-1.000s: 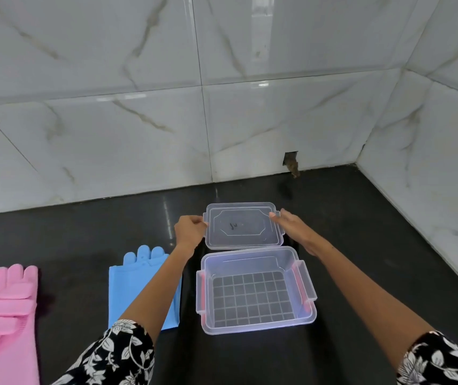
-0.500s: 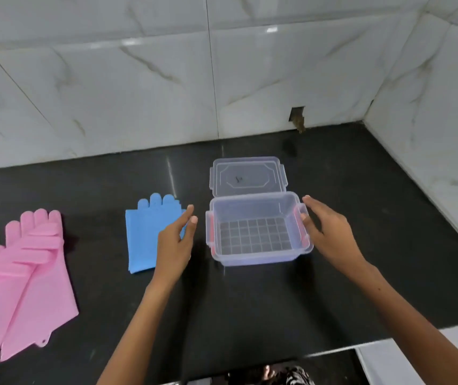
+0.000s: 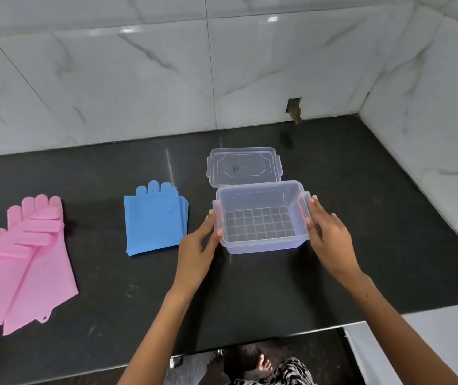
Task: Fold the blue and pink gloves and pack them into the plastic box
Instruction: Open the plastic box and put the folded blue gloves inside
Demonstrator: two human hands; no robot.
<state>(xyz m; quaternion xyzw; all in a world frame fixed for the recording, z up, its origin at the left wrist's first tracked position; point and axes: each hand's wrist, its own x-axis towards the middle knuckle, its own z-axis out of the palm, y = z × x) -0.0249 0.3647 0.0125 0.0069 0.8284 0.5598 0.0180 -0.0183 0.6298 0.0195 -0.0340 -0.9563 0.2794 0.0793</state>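
Only 1 head-worn view, looking forward and steeply down, close over the black counter (image 3: 250, 295) toward its tiled corner.

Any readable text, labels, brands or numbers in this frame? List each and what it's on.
Handwritten dark mark on the clear lid: too small and blurred to read for certain.
Plastic box: no text visible.
Blue gloves: a faint mark, not legible.
Pink gloves: no text visible.
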